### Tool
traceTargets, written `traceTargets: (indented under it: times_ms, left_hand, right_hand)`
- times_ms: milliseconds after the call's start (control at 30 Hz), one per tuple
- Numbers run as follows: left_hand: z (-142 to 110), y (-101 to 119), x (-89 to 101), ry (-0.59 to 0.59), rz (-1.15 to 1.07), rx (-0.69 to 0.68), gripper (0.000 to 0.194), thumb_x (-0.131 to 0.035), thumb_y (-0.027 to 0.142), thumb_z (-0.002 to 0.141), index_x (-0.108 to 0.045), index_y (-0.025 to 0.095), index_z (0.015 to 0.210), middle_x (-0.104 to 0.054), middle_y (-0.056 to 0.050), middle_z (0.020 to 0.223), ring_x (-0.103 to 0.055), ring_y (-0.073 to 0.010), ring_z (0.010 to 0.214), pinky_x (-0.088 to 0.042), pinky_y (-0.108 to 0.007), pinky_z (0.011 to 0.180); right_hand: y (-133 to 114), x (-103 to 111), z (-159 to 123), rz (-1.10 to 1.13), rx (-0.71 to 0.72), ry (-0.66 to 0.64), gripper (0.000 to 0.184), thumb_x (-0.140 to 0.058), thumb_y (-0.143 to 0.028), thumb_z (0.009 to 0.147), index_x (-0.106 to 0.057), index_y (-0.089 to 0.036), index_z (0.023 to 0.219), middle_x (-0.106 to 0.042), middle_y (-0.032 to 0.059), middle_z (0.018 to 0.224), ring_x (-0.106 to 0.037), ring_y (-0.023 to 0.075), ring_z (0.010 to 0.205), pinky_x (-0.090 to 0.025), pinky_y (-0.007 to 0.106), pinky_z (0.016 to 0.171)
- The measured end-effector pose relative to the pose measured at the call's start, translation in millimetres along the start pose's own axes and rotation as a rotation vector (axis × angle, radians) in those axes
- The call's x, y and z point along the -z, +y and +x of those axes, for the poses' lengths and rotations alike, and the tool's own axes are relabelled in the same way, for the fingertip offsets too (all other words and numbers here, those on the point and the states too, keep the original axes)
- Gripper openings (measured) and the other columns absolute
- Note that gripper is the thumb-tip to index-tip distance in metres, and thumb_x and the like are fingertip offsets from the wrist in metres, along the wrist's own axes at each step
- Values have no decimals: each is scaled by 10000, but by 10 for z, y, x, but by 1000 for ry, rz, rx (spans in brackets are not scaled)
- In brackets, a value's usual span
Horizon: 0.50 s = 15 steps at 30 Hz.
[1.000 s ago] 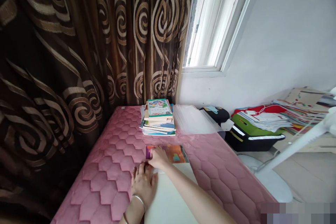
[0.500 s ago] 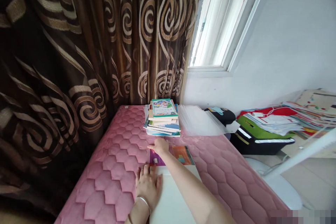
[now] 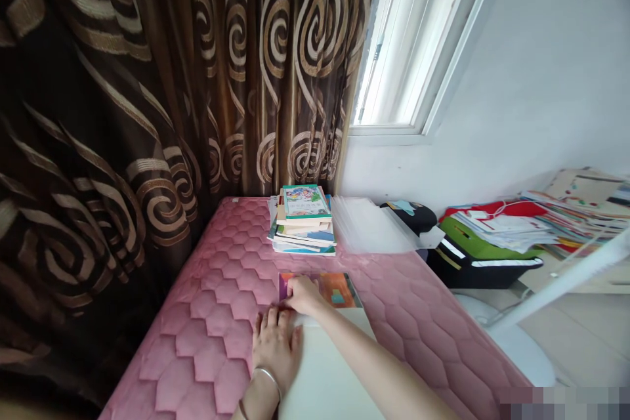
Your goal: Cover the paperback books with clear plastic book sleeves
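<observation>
A book with a purple and orange cover (image 3: pixel 339 292) lies on the pink quilted mattress (image 3: pixel 216 335). Its near part is covered by a plain pale sheet (image 3: pixel 329 367). My left hand (image 3: pixel 276 341), with a silver bangle at the wrist, lies flat and open on the sheet's left edge, fingers stretched forward. Just beyond it, my right hand (image 3: pixel 304 296) rests on the book's left side with its fingers curled in, where cover and sheet meet. Its fingertips are partly hidden, so what they pinch, if anything, does not show. My right forearm crosses over the sheet.
A pile of books (image 3: pixel 304 223) stands at the mattress's far end, beside a stack of clear plastic sheets (image 3: pixel 371 226). Brown patterned curtains (image 3: pixel 197 79) hang on the left. On the right are a green-topped black box (image 3: pixel 485 262), papers and a white pole (image 3: pixel 566 285).
My right hand has come nearer along the book, from its far left corner down to the sheet's far edge, its fingers now more curled. My left hand stays in place.
</observation>
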<state>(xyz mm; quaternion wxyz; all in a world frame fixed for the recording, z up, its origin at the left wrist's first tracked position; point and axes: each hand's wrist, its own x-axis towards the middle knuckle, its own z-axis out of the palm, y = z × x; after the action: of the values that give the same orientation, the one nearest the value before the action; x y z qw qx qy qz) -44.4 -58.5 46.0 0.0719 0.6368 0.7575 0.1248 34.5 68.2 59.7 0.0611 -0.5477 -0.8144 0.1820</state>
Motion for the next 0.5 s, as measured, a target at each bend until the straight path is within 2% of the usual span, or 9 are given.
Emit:
traceTargets:
  times_ms: [100, 267, 400, 500]
  left_hand:
    - [5, 15, 34, -41, 19, 14, 498, -314, 399, 921, -499, 210, 1342, -460, -96, 1429, -394, -243, 1327, -181, -453, 1162]
    - [-2, 34, 92, -76, 26, 15, 514, -290, 402, 926, -496, 191, 1347, -451, -106, 1435, -372, -247, 1342, -174, -445, 1165]
    - [-11, 37, 99, -79, 34, 19, 517, -282, 395, 925, -484, 192, 1356, -448, -100, 1437, -372, -233, 1343, -168, -433, 1167]
    - [-17, 41, 105, -80, 38, 20, 523, -280, 400, 922, -484, 187, 1355, -448, -102, 1437, -376, -232, 1341, -167, -429, 1167]
  right_hand:
    - [-11, 48, 221, -41, -17, 22, 332, -756, -533, 595, -720, -217, 690, -712, 81, 938, -596, 269, 976, -378, 346, 835]
    - [-58, 72, 548, -68, -97, 60, 425, -648, -614, 708, -728, -200, 651, -719, 107, 857, -618, 286, 958, -392, 361, 805]
    - [-102, 55, 574, -71, -119, 94, 394, -664, -578, 727, -733, -191, 700, -721, 121, 867, -617, 292, 972, -391, 366, 809]
    - [-127, 31, 489, -60, -106, 140, 364, -649, -541, 769, -730, -187, 779, -709, 135, 968, -591, 303, 1023, -375, 386, 839]
